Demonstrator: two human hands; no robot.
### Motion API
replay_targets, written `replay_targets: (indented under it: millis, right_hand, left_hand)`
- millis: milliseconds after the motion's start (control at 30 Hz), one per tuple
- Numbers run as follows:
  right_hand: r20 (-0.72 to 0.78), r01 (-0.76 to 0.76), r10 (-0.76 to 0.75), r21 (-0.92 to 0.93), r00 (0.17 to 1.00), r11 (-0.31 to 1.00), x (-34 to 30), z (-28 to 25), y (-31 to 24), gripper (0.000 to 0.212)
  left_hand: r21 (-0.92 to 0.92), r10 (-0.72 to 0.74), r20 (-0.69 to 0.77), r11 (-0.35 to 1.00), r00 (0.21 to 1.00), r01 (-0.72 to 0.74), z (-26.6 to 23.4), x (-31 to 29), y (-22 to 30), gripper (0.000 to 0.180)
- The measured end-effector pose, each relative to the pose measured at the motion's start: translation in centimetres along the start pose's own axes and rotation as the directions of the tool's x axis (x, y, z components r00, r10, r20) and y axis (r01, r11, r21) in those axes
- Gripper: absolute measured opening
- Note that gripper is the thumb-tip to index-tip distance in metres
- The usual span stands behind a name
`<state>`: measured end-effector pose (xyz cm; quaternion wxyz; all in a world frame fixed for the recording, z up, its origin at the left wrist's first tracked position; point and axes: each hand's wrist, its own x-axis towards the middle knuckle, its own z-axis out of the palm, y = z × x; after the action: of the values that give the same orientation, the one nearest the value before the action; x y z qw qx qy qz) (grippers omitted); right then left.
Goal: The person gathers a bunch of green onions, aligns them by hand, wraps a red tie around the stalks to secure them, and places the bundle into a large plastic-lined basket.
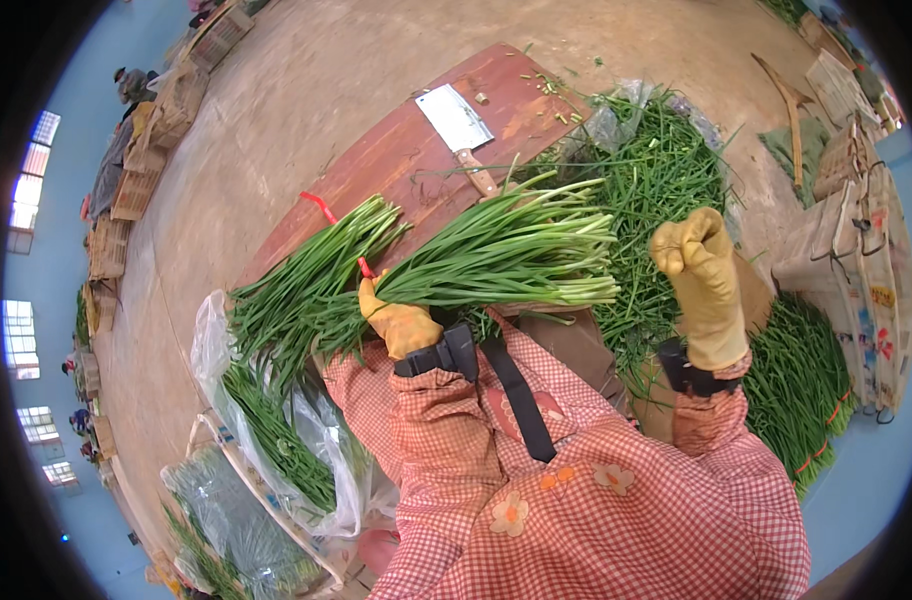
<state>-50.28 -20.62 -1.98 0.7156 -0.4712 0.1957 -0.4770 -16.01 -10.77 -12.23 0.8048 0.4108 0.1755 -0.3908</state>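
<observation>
- Far left: a clear plastic bag (321, 455) holding green chives stands open beside a white-framed crate (276, 520) with more greens under plastic.
- Left hand (398, 322), in a yellow glove: closed around the middle of a bundle of chives (496, 255), gripping it firmly. The bundle lies roughly level over the near edge of the red wooden board (416, 150), white cut ends pointing right, leafy tips fanning out to the left past the hand.
- A red band (328, 215) shows at the leafy end, just above the left hand.
- Centre: a cleaver (458, 125) with a wooden handle lies flat on the board, apart from both hands, beyond the bundle.
- Right of the board: a loose heap of chives (656, 170) on plastic sheeting, touching the board's right edge.
- Right hand (701, 275), also gloved yellow: raised and curled into a fist, well apart from the bundle; whether it holds anything cannot be told.
- Far right: another pile of chives (801, 385) on the floor, with woven baskets (846, 160) behind it.
</observation>
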Motion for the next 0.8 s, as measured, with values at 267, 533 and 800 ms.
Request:
replay_targets:
  millis: [267,533,800]
  right_hand:
    - [-0.276,-0.268,0.047,-0.858,0.96,0.439,-0.9,-2.5,3.0,0.043]
    - [0.074,0.073,-0.005,-0.99,0.997,-0.117,1.5,-0.3,6.7,0.03]
    - [-0.265,-0.295,0.133,-0.892,0.955,0.342,-0.7,-6.0,4.8,0.028]
  left_hand:
    - [0.352,0.25,0.116,0.895,0.961,-0.275,-1.9,0.7,-0.6,0.02]
    - [0.539,0.293,0.224,0.758,0.93,-0.369,-2.8,1.2,-0.3,0.039]
    - [0.338,0.165,0.248,0.909,0.954,-0.245,-2.8,1.2,0.3,0.016]
